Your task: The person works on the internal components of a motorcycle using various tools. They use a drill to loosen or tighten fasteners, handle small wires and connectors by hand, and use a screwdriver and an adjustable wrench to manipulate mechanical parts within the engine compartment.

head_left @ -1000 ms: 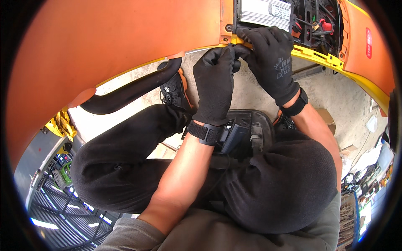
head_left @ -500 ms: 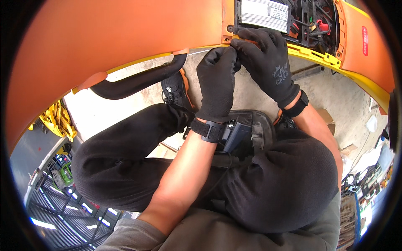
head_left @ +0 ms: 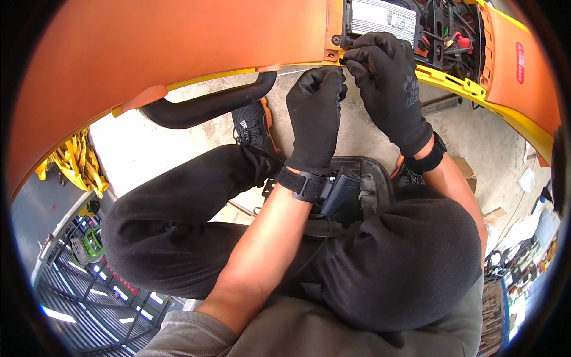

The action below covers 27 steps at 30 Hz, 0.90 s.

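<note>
Both of my hands wear black work gloves and are raised to the lower edge of an orange body panel [head_left: 196,41]. My left hand [head_left: 315,116] is closed, thumb against curled fingers, just below the yellow edge strip [head_left: 440,78]. Anything pinched in it is hidden. My right hand [head_left: 386,89] has its fingers bent together at the corner of an open compartment, beside a silver finned box [head_left: 383,21]. Whatever its fingertips grip is too small or covered to make out. A small gap separates the two hands. A screw [head_left: 336,40] sits in the orange bracket beside them.
Wires and a red connector [head_left: 461,40] fill the compartment right of the box. A black curved bar [head_left: 208,107] juts out below the panel at left. Between my legs lies a black plastic part [head_left: 375,178]. Yellow pieces [head_left: 77,160] lie at far left.
My hands, which were together at the panel edge, have drawn slightly apart. The right hand's fingers are more bent. The vehicle has shifted a little up and right in view.
</note>
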### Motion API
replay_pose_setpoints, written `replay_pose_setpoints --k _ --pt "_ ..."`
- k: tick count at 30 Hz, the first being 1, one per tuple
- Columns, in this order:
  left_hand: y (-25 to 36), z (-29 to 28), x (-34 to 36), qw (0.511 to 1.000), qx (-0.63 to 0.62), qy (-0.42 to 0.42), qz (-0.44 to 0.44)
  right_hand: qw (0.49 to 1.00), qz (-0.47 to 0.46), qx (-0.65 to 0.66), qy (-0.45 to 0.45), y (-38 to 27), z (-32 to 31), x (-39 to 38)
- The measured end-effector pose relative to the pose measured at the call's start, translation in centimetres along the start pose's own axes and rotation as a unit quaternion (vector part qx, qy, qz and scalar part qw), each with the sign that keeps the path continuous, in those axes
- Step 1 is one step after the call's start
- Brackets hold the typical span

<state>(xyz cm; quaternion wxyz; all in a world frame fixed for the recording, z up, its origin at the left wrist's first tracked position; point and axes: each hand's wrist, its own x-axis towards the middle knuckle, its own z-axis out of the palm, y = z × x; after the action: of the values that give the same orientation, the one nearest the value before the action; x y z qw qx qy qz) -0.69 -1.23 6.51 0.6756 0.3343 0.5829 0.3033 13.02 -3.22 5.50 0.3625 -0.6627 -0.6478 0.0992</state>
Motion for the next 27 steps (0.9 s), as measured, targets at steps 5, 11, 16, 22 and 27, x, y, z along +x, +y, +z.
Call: replay_pose_setpoints --k 5,11,16,22,27 --pt "0.0 0.1 0.0 1.000 -0.002 -0.018 -0.002 1.000 0.019 0.011 0.005 0.0 0.0 0.2" --pt "0.4 0.1 -0.2 0.999 -0.023 -0.031 0.013 1.000 0.017 0.022 -0.003 0.2 0.4 -0.2" --pt "0.8 0.5 -0.3 0.999 -0.043 -0.008 0.023 0.999 0.014 0.030 -0.019 0.1 -0.3 0.1" --pt "0.6 -0.2 0.0 0.998 -0.009 -0.048 0.042 0.999 -0.001 0.034 -0.035 0.1 -0.5 0.2" --pt "0.3 -0.4 0.1 0.998 -0.031 -0.041 0.027 0.999 0.019 0.039 -0.022 -0.7 -1.3 -0.4"
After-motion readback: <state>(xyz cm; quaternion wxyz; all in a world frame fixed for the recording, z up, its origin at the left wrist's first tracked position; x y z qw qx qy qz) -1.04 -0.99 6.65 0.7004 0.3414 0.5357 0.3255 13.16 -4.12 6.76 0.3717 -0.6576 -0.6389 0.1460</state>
